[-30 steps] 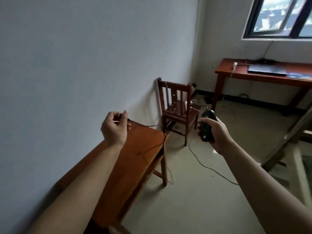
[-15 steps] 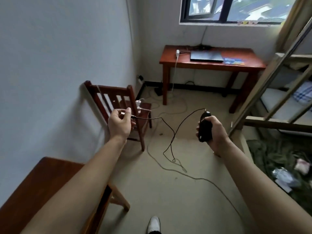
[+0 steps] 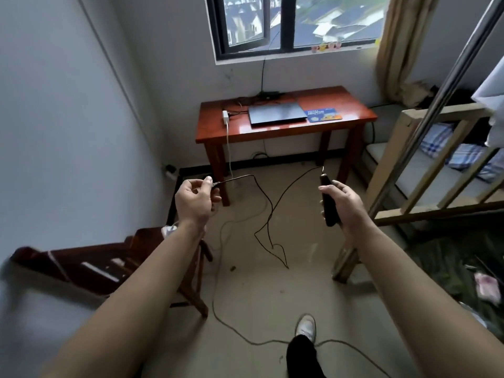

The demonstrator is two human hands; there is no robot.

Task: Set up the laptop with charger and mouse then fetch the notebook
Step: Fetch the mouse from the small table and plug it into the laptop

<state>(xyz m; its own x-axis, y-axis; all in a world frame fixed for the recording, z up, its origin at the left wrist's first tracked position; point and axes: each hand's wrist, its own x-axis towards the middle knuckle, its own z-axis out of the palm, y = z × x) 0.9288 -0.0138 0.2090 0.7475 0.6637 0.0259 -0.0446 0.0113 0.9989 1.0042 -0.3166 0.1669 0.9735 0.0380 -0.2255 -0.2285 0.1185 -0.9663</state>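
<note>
My right hand (image 3: 345,207) grips a black wired mouse (image 3: 328,205) held in the air. Its thin black cable (image 3: 268,214) hangs in a loop between my hands, and my left hand (image 3: 195,200) pinches the plug end. Ahead, under the window, stands a red wooden desk (image 3: 218,129). On it lie a closed dark laptop (image 3: 276,113), a blue mouse pad (image 3: 323,114) to its right, and a white charger (image 3: 225,117) at its left with a white cord dropping off the edge. No notebook shows.
A dark wooden chair (image 3: 114,263) stands low on the left by the wall. A wooden bed frame (image 3: 414,165) and a metal pole (image 3: 436,105) fill the right. Loose cables trail across the floor (image 3: 259,296). My shoe (image 3: 306,327) is below.
The view has swung from the side table to face the desk, which is now closer. Both hands keep their hold on the mouse and the cable end.
</note>
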